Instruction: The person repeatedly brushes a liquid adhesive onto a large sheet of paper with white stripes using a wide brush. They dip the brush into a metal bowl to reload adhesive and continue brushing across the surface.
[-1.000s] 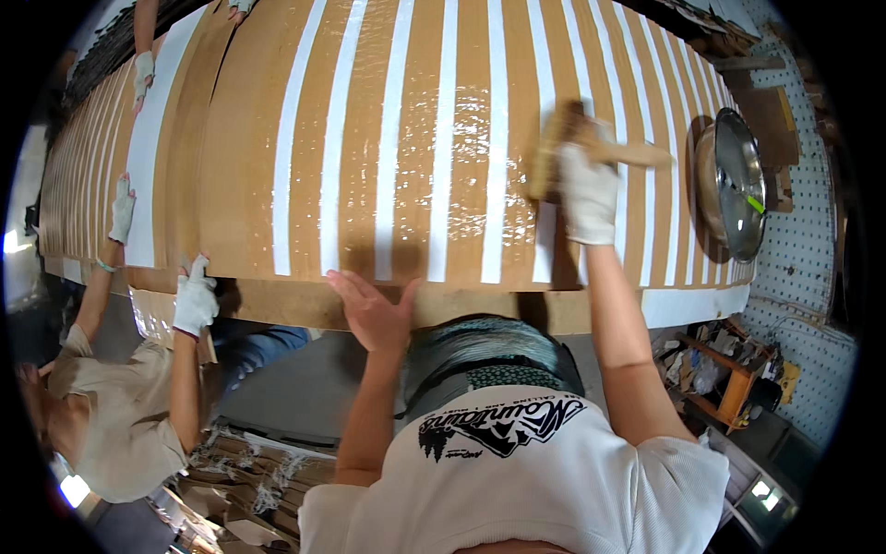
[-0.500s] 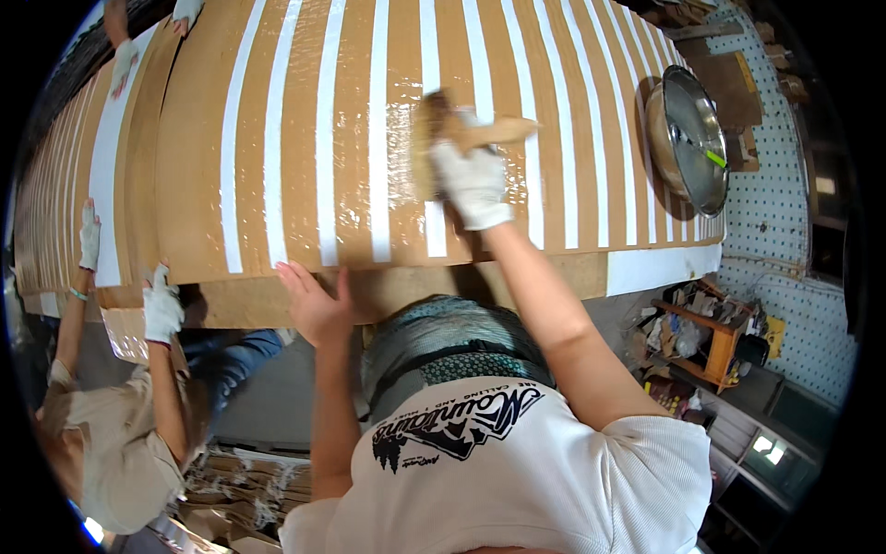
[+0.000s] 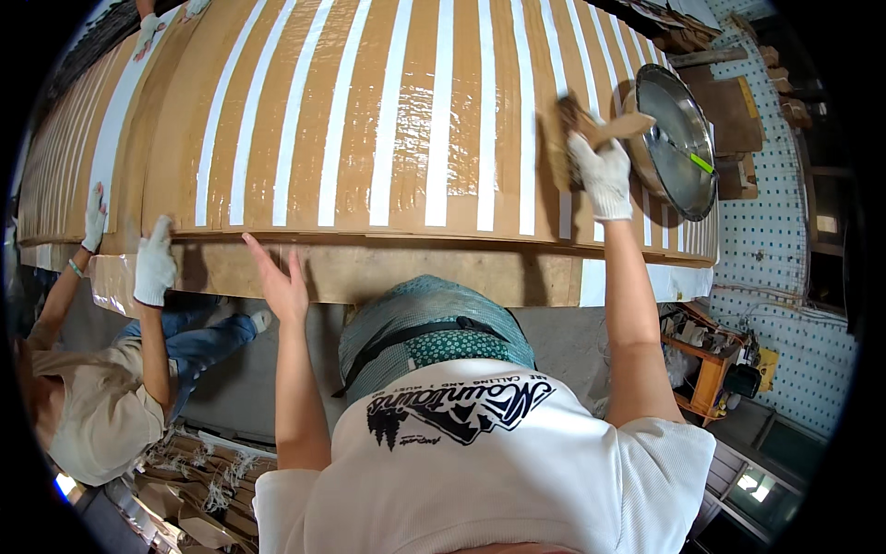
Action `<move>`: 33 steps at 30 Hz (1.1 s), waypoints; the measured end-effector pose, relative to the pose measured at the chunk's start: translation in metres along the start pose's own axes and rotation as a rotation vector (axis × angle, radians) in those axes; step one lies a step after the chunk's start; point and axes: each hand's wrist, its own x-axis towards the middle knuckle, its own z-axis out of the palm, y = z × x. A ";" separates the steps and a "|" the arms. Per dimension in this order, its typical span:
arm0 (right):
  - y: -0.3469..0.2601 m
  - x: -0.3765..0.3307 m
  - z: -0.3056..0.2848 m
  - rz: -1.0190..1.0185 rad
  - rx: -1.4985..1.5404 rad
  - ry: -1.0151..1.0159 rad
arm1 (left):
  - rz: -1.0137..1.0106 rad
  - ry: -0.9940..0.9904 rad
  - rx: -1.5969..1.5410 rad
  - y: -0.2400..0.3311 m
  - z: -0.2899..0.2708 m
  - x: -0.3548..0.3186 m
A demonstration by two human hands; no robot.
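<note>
My right hand (image 3: pixel 604 180), in a white glove, is closed round a wide brush (image 3: pixel 561 143) with a pale wooden handle. The brush is over the right part of a large brown cardboard sheet (image 3: pixel 498 185) that bears long white strips, just left of a metal basin (image 3: pixel 694 205). A wet shine covers the sheet's middle. The basin holds liquid and a tool with a bright green handle (image 3: pixel 701 163). My left hand (image 3: pixel 284 284) is bare, its fingers apart at the sheet's near edge; whether it touches the edge I cannot tell.
At the left a co-worker's gloved hands (image 3: pixel 155 268) are at the near edge of the boards. More gloved hands (image 3: pixel 149 35) show at the far left edge. A wooden shelf (image 3: pixel 709 374) with clutter stands at the right, by a dotted wall (image 3: pixel 771 249).
My right hand has carried the brush rightward across the sheet, close to the basin. My left hand has shifted slightly left, its fingers further apart.
</note>
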 end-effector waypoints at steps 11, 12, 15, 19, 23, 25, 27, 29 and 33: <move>-0.041 -0.108 0.029 -0.683 -0.500 -0.471 | 0.394 -0.012 0.191 0.039 0.042 -0.033; -0.044 -0.116 0.016 -0.620 -0.484 -0.583 | 0.395 -0.021 0.189 0.038 0.042 -0.035; -0.016 -0.086 0.007 -0.650 0.022 -0.595 | 0.425 -0.058 0.188 0.031 0.043 -0.030; -0.020 -0.031 0.023 -0.605 -0.266 -0.317 | 0.429 -0.097 0.238 0.033 0.042 -0.029; 0.007 -0.076 0.022 -0.574 -0.466 -0.361 | 0.380 -0.085 0.233 0.043 0.046 -0.032; -0.004 -0.108 0.002 -0.561 -0.510 -0.512 | 0.357 -0.077 0.230 0.041 0.047 -0.038; 0.002 -0.107 -0.006 -0.682 -0.532 -0.599 | 0.356 -0.067 0.220 0.038 0.047 -0.039; -0.012 -0.084 -0.013 -0.556 -0.077 -0.638 | 0.367 -0.073 0.215 0.035 0.049 -0.037; -0.058 -0.058 0.031 -0.693 0.087 -0.500 | 0.364 -0.084 0.225 0.033 0.047 -0.034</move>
